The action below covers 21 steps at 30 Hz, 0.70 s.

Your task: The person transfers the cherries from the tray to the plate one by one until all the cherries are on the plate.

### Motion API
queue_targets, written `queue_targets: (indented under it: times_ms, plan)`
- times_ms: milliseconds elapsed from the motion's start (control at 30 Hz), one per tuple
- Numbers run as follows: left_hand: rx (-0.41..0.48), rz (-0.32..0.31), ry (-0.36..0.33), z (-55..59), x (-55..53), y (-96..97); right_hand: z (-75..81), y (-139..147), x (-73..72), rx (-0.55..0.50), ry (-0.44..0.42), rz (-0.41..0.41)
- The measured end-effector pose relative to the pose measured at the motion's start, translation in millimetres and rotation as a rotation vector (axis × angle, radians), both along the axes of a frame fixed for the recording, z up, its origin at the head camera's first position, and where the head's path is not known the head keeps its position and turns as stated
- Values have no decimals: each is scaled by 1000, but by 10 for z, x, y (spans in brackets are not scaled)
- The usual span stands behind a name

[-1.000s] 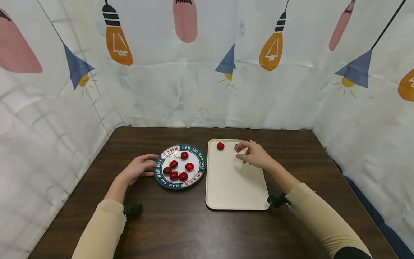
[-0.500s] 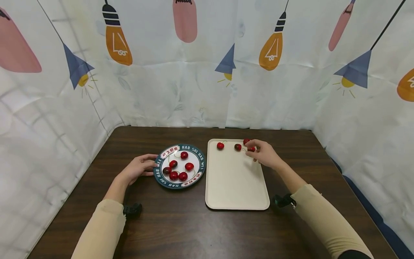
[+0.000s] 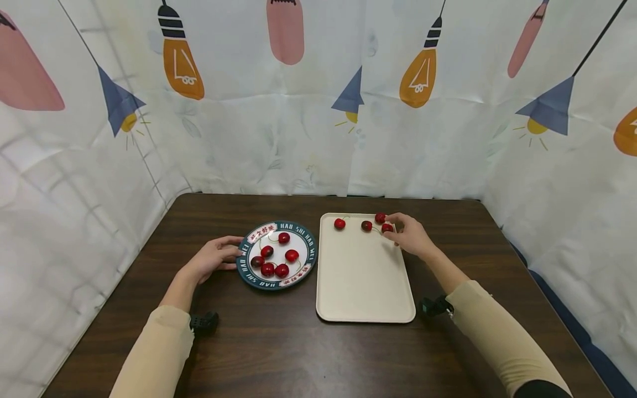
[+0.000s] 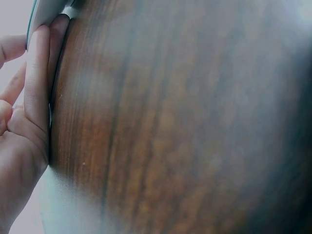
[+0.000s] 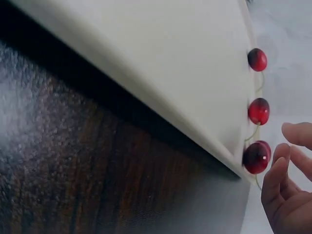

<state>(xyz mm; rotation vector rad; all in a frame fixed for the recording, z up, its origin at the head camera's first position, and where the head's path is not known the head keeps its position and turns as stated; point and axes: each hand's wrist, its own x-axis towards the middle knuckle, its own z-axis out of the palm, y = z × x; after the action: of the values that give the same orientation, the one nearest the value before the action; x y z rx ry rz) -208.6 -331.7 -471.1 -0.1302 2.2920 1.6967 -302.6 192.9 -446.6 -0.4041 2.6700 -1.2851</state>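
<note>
Fingers of my left hand [image 3: 215, 260] lie nearly straight against the left rim of a round plate [image 3: 311, 249] with a blue-green patterned border. Several red cherries [image 3: 291, 256] rest in its white middle. In the left wrist view, the left fingers [image 4: 36, 83] reach the plate's edge [image 4: 43, 19]. At the far right corner of a cream rectangular tray [image 3: 365, 287], my right hand [image 3: 409, 235] has thumb and forefinger parted near a cherry [image 3: 387, 228]. In the right wrist view, a gap shows between that cherry [image 5: 256, 158] and the right fingers [image 5: 278, 175].
Along the tray's far edge sit a dark red cherry [image 3: 366, 226], a corner cherry [image 3: 380, 218] and a stemmed cherry [image 3: 339, 224]. Plate and tray stand side by side on a dark wooden table [image 3: 278, 342]. A lamp-print curtain [image 3: 298, 143] hangs behind it.
My right hand has shifted right along the tray, away from the dark cherry and over to the corner cherries. My left hand and the plate have stayed put.
</note>
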Motion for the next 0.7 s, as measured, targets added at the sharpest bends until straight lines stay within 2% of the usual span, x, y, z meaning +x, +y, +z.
queue_targets:
  times_ms: [433, 700]
  plan:
    - [3, 6, 5, 0, 5, 6, -107, -29, -43, 59, -20, 16]
    - [4, 4, 4, 3, 3, 3, -98, -56, -20, 76, -5, 20]
